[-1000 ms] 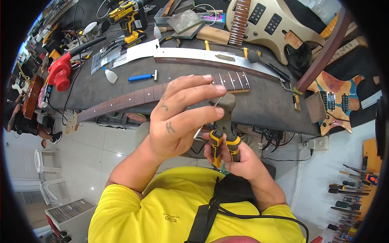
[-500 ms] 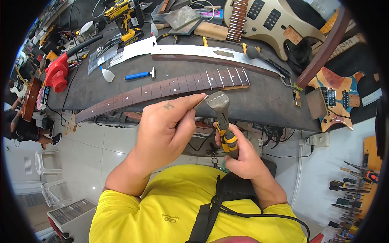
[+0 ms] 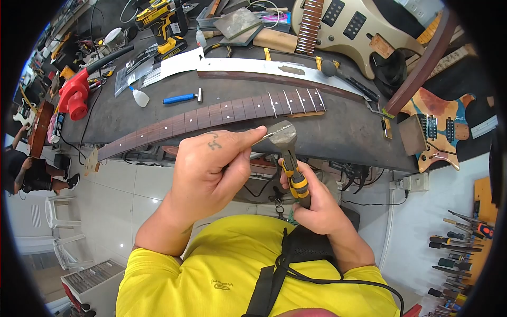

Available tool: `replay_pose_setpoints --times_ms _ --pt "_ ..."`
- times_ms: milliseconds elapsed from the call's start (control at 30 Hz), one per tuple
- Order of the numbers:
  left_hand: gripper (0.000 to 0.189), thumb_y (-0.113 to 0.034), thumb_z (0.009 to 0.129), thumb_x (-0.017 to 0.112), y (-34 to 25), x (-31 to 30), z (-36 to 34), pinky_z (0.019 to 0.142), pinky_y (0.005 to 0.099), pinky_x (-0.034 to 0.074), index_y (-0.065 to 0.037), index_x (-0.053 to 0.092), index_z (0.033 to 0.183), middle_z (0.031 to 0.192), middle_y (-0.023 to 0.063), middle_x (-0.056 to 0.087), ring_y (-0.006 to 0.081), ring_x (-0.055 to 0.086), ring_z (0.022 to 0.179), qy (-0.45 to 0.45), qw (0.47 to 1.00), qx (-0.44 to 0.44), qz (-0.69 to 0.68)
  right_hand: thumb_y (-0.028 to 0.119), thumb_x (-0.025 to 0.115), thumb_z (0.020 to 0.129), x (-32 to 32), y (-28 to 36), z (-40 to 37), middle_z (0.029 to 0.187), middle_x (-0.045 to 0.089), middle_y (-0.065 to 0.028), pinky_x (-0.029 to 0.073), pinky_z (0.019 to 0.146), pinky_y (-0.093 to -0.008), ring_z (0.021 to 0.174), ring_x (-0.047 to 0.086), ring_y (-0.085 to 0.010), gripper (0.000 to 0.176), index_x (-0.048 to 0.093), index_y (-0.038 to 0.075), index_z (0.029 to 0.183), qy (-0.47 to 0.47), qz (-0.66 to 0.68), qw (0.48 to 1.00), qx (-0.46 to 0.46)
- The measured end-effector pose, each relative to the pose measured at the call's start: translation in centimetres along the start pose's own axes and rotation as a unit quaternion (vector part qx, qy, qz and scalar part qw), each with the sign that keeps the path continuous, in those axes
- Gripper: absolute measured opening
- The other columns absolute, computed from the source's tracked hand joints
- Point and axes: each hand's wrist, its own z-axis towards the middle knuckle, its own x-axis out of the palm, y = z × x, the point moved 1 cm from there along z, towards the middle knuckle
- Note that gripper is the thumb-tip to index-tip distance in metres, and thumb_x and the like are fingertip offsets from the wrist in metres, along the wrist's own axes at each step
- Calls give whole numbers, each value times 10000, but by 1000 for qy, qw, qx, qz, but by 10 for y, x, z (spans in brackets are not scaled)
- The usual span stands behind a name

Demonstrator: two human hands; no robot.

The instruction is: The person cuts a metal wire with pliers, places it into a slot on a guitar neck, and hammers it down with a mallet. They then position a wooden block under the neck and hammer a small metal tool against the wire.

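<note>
In my left hand point(image 3: 214, 169), a thin strip of metal fret wire point(image 3: 261, 140) is pinched between thumb and forefinger. Its far end meets the broad jaws of the yellow-and-black pliers point(image 3: 285, 138). My right hand point(image 3: 317, 203) is wrapped round the handles of these pliers, jaws pointing up and away from me. Just beyond both hands, a guitar neck point(image 3: 211, 115) with a dark, dotted fretboard lies along the bench edge. Several shiny frets cross its right end. The fingers of my left hand hide part of the wire.
Behind the neck are a blue-handled razor-like tool point(image 3: 179, 99), a small white bottle point(image 3: 139, 97) and a long white-topped piece point(image 3: 253, 68). A red blower point(image 3: 76, 98) stands left, with a drill point(image 3: 162, 29) behind. Guitar bodies point(image 3: 364, 26) lie at the back right. Another person point(image 3: 39, 169) is far left.
My left hand has shifted slightly left and down, and more of the wire shows between it and the pliers. My right hand and the pliers have barely moved.
</note>
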Motion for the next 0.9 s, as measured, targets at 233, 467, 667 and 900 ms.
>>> replay_pose_setpoints --times_ms 233,467,667,900 --pt "453 114 757 674 1 -3 1 600 341 504 48 752 1199 708 118 622 257 640 609 27 998 38 33 -120 523 710 -1 1 -1 1277 548 -65 395 1143 -347 1225 533 -179 899 405 22 1590 9 -6 1000 2" --pt "415 112 784 672 2 0 0 608 356 503 51 755 1186 700 117 621 266 632 608 29 999 23 25 -109 516 726 1 3 -1 1155 596 -54 486 1015 -319 1091 592 -158 791 484 -2 1509 -6 -44 998 52" --pt "585 -241 901 739 19 6 4 830 325 510 53 633 1396 1041 155 700 207 678 950 50 940 -181 -286 -44 564 760 3 3 3 1012 619 -49 515 863 -308 914 594 -155 573 567 17 1330 -12 23 998 53" --pt "1131 -590 732 850 43 55 1 1046 464 471 22 355 1545 1237 251 615 386 619 1196 196 642 -200 -714 -96 490 731 12 -5 6 1061 563 -51 476 839 -335 921 544 -162 547 555 5 1264 42 175 981 75"
